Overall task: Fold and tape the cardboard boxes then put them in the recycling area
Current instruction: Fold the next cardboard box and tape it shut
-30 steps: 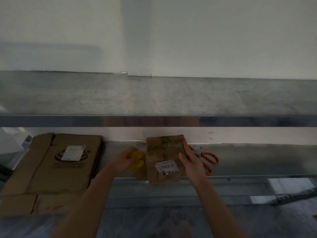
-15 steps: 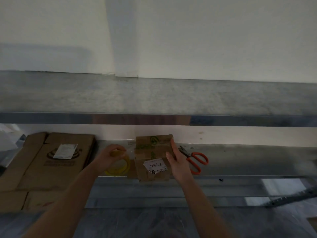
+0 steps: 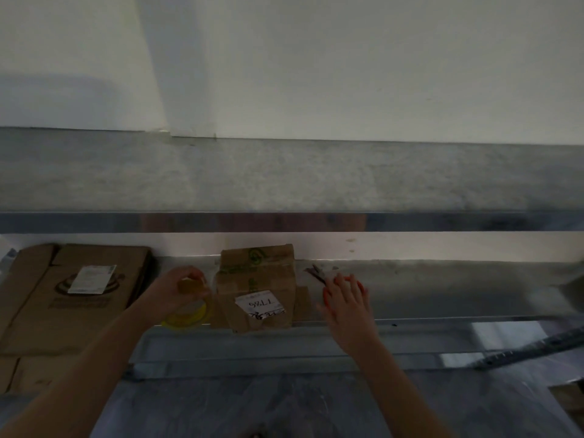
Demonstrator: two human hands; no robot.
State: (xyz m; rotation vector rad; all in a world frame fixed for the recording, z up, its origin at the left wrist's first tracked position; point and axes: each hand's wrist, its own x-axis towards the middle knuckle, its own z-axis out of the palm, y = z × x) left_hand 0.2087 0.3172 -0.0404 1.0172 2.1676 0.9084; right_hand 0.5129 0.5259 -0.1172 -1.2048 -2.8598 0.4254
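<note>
The left hand [image 3: 175, 290] has its grip closed round the top of a yellow tape roll [image 3: 188, 314], fingers curled over the ring. The roll sits at the near edge of the lower shelf [image 3: 442, 289], just left of the small cardboard box [image 3: 257, 286]. The right hand [image 3: 346, 300] has its grip apart. Its fingers are straight and spread over the orange handles of the scissors [image 3: 317, 275], and blur hides whether they touch. The scissors' dark blades point far and left, toward the box.

The box lies on the lower shelf between the two hands, with neither hand on it. Its long axis runs near to far. The end with the green printed logo [image 3: 256, 256] faces the wall. The end with the white label [image 3: 259, 306] is at the shelf's near edge. The label's handwriting is upside down to the camera and appears to read 1786, with a scrawl below it that cannot be read.

Further left, a stack of flattened cardboard [image 3: 63, 311] lies flat. It carries a white printed sticker [image 3: 91, 279] over a dark round logo, both too small to read. An upper shelf [image 3: 284, 175] spans the view above.
</note>
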